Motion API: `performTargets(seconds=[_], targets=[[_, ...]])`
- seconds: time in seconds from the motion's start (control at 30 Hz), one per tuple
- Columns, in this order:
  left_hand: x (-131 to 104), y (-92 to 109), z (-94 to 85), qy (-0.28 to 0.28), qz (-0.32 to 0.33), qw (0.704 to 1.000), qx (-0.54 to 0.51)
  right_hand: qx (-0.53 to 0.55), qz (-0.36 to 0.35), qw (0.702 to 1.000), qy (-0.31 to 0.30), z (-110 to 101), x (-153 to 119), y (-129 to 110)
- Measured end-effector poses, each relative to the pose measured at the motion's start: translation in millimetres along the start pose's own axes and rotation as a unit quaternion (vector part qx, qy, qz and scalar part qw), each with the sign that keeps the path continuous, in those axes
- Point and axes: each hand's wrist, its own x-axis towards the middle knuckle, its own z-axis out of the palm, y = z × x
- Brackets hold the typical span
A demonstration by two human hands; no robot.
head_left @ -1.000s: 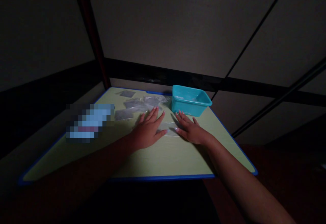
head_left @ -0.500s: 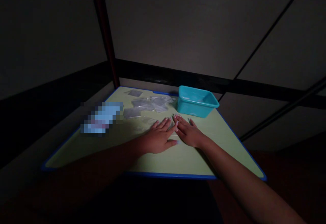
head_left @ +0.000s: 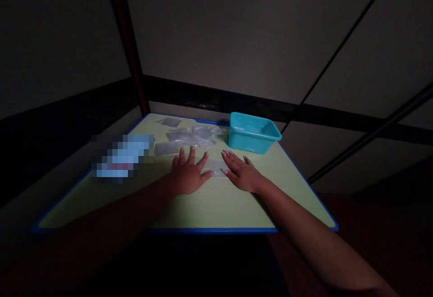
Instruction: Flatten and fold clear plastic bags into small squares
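Note:
A clear plastic bag (head_left: 215, 168) lies flat on the table between my hands, partly covered by them. My left hand (head_left: 188, 174) presses palm down at its left side, fingers spread. On its right side my right hand (head_left: 242, 171) rests flat, fingers stretched out and thumb pointing toward the left hand. Neither hand grasps anything. Several more clear plastic bags (head_left: 204, 134) lie in a loose, overlapping heap just beyond my hands.
The yellowish table (head_left: 216, 211) has a blue edge. A turquoise plastic basin (head_left: 252, 141) stands at the back right. At the left lies a light-blue pixelated object (head_left: 125, 155). One greyish bag (head_left: 171, 121) lies near the far left corner. Walls rise behind and to the left.
My left hand has moved left, away from my right hand, its fingers now spread wider. The bag between them has come into view. The whole view has shifted slightly.

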Motion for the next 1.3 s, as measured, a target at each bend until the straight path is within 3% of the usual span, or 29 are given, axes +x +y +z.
performTargets(seconds=[0.1,0.17,0.3,0.37,0.43,0.53,0.63,0.9,1.13,1.3], targets=[[0,3,0.0,0.072,0.018,0.997,0.016,0.001,-0.005,1.000,0.003,1,0,0],[-1,7,-2.9,0.099,0.075,0.992,0.018,0.004,-0.007,1.000,0.005,1,0,0],[-5,13,-7.8,0.060,0.226,0.972,0.008,0.002,-0.026,0.999,0.042,-2,-3,0],[-6,13,-6.7,0.023,0.250,0.968,0.014,-0.003,-0.037,0.997,0.074,-3,-4,1],[-6,13,-3.9,-0.008,0.230,0.973,0.026,-0.002,-0.050,0.996,0.080,-3,-5,0],[-3,10,-0.5,-0.030,0.180,0.982,0.039,0.005,-0.058,0.998,0.036,-1,-5,0],[-2,6,-0.4,-0.036,0.144,0.988,0.036,0.005,-0.035,0.999,0.001,0,-4,1],[6,-6,-2.0,-0.027,0.033,0.998,0.041,0.014,-0.019,1.000,-0.018,-4,-5,4],[11,-11,-7.0,0.028,0.055,0.998,0.027,0.031,-0.030,0.999,-0.009,-3,-5,5],[18,-15,-12.4,0.109,0.082,0.991,-0.003,0.047,-0.032,0.998,0.016,-2,-8,8]])
